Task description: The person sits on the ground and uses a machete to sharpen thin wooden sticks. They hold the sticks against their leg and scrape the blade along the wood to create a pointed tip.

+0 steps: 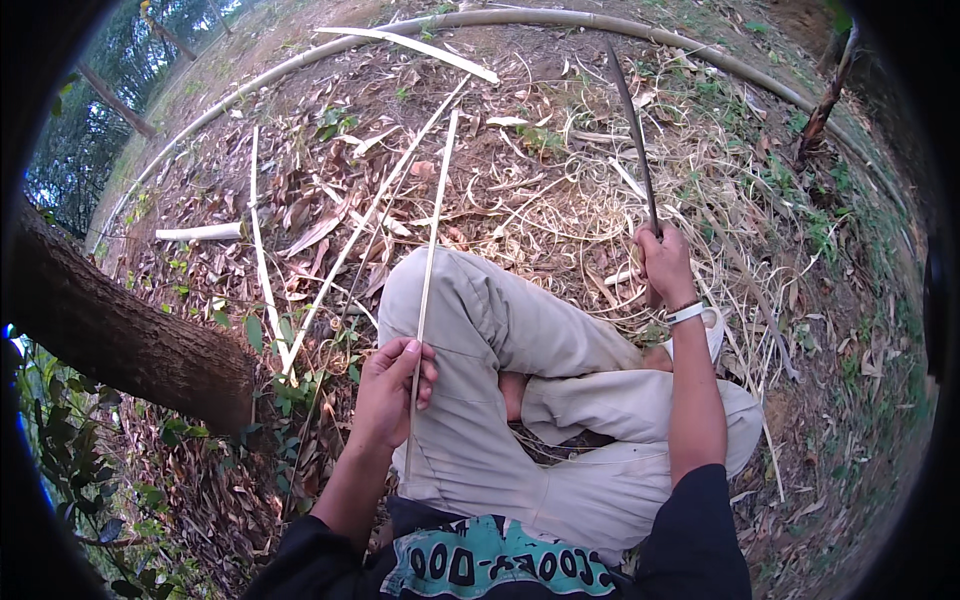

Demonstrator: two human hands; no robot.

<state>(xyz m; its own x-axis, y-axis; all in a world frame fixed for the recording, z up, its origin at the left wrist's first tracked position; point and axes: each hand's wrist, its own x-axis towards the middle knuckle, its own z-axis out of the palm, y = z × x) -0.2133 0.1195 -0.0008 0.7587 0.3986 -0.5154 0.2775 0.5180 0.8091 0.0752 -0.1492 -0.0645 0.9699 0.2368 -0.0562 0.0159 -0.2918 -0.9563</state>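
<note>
Figure. I sit cross-legged on leaf-strewn ground beside a tree trunk [130,340]. My left hand [392,385] is closed around a thin bamboo strip [432,260], fingers wrapped over it near its lower end; my right hand [665,262] is clenched on the handle of a long dark blade [632,120].

Progress, as I judge it: several strips [262,240] already lie split on the ground to my left, and pale shavings [590,190] are heaped ahead of my right knee [440,290], so a good part of the splitting or paring appears done. The strip in hand looks slim and even, yet the blade is held apart from it, not touching, so no cut is under way on it. A long whole culm [480,20] lies uncut along the far edge of the clearing.

Orientation: the strip's long axis runs almost straight away from me, near vertical in the view and tilted slightly right at the top. Its lower end rests by my left thigh; its far tip points forward, past my knee. The blade points up and away, leaning left.
</note>
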